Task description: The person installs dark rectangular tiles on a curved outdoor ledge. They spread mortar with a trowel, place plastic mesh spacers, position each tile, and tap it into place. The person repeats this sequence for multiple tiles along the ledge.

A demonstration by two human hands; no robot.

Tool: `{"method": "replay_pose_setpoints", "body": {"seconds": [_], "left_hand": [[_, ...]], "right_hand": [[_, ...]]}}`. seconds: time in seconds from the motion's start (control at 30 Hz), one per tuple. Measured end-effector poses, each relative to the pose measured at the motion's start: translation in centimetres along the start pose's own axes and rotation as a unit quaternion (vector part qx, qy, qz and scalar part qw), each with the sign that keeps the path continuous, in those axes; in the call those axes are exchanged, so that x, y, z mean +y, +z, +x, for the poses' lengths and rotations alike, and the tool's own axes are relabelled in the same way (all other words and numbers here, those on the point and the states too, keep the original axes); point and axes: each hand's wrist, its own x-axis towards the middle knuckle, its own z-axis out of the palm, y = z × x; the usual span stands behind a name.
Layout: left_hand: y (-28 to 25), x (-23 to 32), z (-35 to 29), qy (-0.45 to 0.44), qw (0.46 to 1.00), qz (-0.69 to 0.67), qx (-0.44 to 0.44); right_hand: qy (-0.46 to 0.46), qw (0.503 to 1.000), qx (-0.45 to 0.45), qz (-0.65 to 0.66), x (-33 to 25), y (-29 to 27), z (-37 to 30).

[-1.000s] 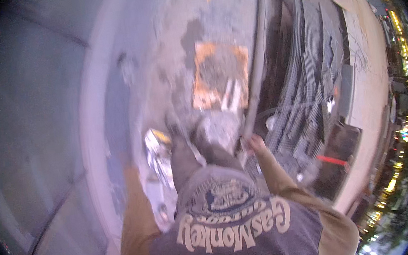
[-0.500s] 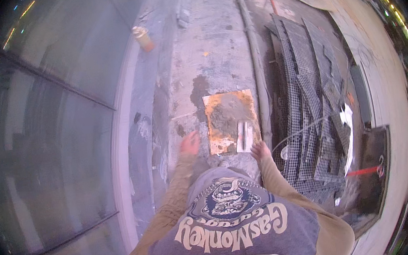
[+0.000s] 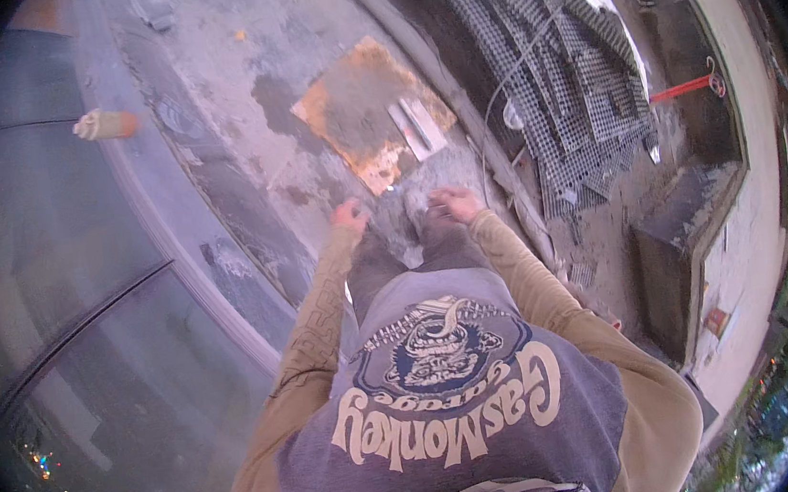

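My left hand [image 3: 350, 216] is beside my left knee, its fingers loosely bent and apart, with nothing visible in them. Over my right knee, my right hand [image 3: 457, 204] is also empty, its fingers loosely stretched inward. Just beyond both hands lies a square, orange-stained board [image 3: 379, 169], turned with one corner toward me. Grey wet mortar [image 3: 352, 106] is smeared over its middle. A flat rectangular steel trowel [image 3: 418, 129] rests on the board's right part, handle side up. Neither hand touches the trowel or the board.
To the left, a plastic cup [image 3: 108, 124] with a pale top and orange base stands on a ledge beside glass panels [image 3: 126, 346]. A raised curb or pipe [image 3: 490, 154] runs along the right. Beyond it lie dark mesh strips [image 3: 579, 82] and a red-handled tool [image 3: 682, 91].
My view has turned, so the board appears rotated and farther up. My right hand has moved away from beside the trowel to over my knee. My left hand has drawn back toward my left knee.
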Motion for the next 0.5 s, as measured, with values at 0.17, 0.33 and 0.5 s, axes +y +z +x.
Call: {"method": "replay_pose_setpoints", "body": {"seconds": [0.17,0.33,0.5], "left_hand": [[9.6,-13.2,-6.4,-0.139,0.96,-0.217,0.11],[40.9,-5.4,-20.1,-0.316,0.669,-0.584,0.333],[44.5,3.0,-23.5,-0.418,0.526,-0.692,0.265]], "right_hand": [[0.102,0.985,0.106,-0.086,5.5,-6.7,5.8],[-0.031,0.617,-0.217,-0.756,15.2,-15.3,8.9],[0.12,0.583,-0.238,-0.767,7.4,-10.8,9.7]]}}
